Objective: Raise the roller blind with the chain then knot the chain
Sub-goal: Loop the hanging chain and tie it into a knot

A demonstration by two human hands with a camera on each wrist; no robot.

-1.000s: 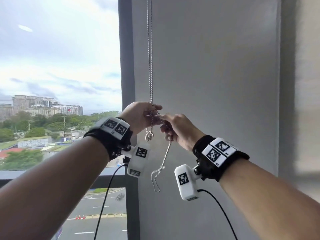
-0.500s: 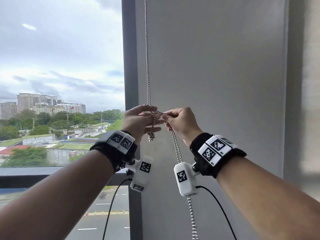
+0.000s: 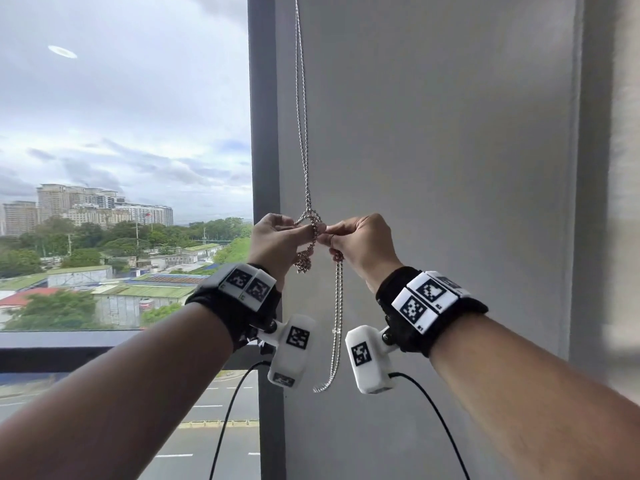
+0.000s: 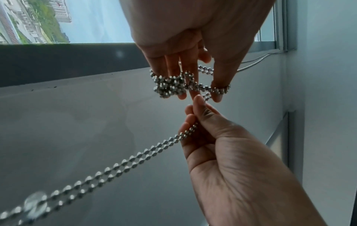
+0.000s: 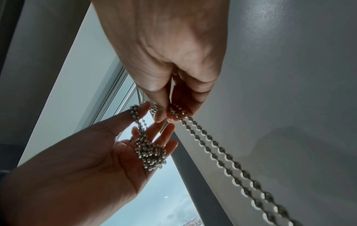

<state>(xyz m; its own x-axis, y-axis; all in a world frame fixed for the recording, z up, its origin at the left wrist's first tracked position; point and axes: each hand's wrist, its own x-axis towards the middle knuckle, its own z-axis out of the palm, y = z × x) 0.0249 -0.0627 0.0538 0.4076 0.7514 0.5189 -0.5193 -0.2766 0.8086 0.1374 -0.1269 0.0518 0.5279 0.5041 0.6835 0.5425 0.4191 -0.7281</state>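
A silver bead chain (image 3: 304, 133) hangs down the grey wall beside the window post. It forms a small loop (image 3: 310, 217) just above my hands. My left hand (image 3: 304, 233) holds the chain: a turn lies round the thumb (image 4: 220, 90) and a knotted bundle (image 4: 170, 86) rests on the fingers. My right hand (image 3: 329, 235) pinches the doubled chain (image 5: 174, 112) right beside the left fingertips. The doubled tail (image 3: 337, 323) drops from the right hand and ends between the wrist cameras. The window glass in the head view is uncovered.
A dark window post (image 3: 265, 133) stands just left of the chain, with a dark sill rail (image 3: 69, 351) below the glass. The plain grey wall (image 3: 450, 168) fills the right side. Black cables (image 3: 225, 420) hang from both wrist cameras.
An open loop of chain now shows above the hands. The fingertips have drawn together at the chain. The tail now hangs straight down from the right hand.
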